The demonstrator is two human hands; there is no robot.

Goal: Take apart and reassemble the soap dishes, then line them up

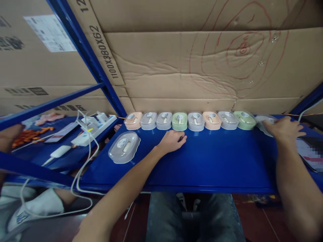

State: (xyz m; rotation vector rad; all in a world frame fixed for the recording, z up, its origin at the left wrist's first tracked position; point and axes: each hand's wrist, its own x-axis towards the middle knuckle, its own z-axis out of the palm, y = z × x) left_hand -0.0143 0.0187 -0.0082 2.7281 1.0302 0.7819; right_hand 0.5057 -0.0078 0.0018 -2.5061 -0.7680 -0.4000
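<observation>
On the blue table [214, 161], small pastel plastic boxes with clear lids and round stickers stand in a row against the cardboard. Among them are a green box [179, 121], a peach box [212, 121] and a grey box [196, 121]. My left hand [173, 141] rests just in front of the row, fingers curled in, with nothing visible in them. At the right end, my right hand [286, 129] has its fingers spread, its thumb by a pale box [266, 124] that it partly hides. A larger-looking grey box [124, 147] sits apart at the front left.
Cardboard [164, 67] with red drawn rings backs the table. On the left are a blue frame post [93, 60], a white power strip [94, 131], loose cables and orange pieces [30, 136]. Another person's arm shows there. A dark flat item [309, 151] lies at right.
</observation>
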